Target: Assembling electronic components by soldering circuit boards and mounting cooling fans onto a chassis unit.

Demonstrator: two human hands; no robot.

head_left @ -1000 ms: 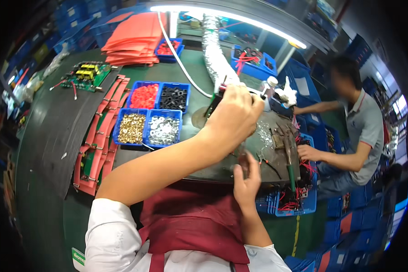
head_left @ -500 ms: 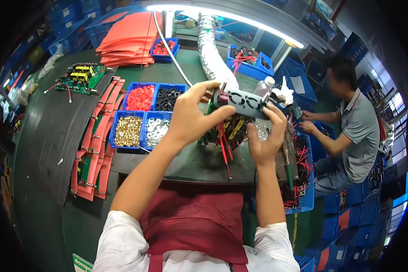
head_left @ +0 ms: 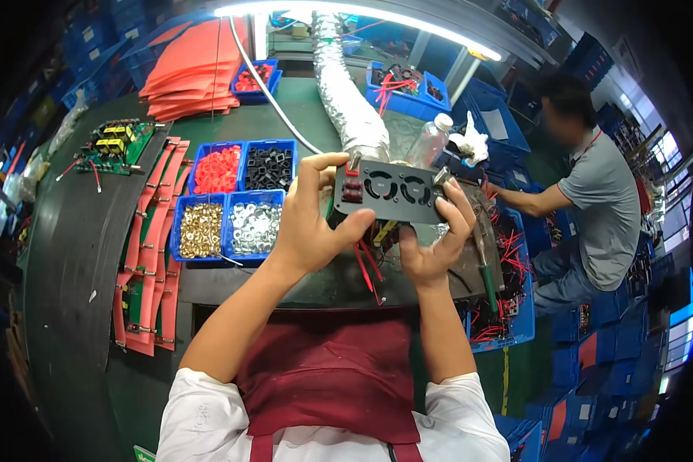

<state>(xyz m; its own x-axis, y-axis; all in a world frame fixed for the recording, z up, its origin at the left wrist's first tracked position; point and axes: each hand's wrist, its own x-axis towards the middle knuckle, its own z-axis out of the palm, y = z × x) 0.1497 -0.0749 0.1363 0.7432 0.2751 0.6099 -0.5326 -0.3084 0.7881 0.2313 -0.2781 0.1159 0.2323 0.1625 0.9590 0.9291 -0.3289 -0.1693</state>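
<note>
My left hand (head_left: 312, 219) grips the left end of a black fan panel (head_left: 396, 209), thumb on its lower edge and fingers at the top. The panel has two round fan openings, red sockets at the left and a metal post at each upper corner. Closed on its right end is my right hand (head_left: 439, 242). Below the panel, a circuit board with yellow parts shows only partly, and red wires (head_left: 366, 268) hang down from there. I cannot tell how the board and panel are joined.
Blue bins of red caps (head_left: 218, 169), black parts (head_left: 269, 167), brass nuts (head_left: 201, 229) and silver washers (head_left: 256, 228) stand left of my hands. Circuit boards on red sheets (head_left: 150, 246) lie farther left. A silver duct (head_left: 346, 100), a bottle (head_left: 431, 138) and a co-worker (head_left: 600, 185) are beyond.
The black panel has tilted so its face turns more toward me, and it sits slightly lower and to the left. Both hands keep hold. The co-worker's arm has shifted.
</note>
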